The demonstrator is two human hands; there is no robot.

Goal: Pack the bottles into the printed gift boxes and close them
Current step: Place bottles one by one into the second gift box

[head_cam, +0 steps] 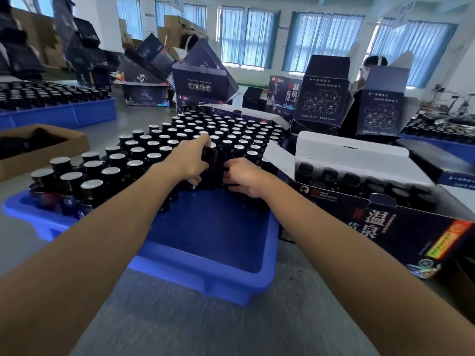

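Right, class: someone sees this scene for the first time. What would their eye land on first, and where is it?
The block of dark, silver-capped bottles filling the far part of the blue tray, centre frame. Then the left hand and right hand, both gripping bottles at the block's near edge. At right, an open printed gift box already holds a row of bottles.

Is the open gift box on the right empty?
No, a row of dark bottles stands inside the open gift box.
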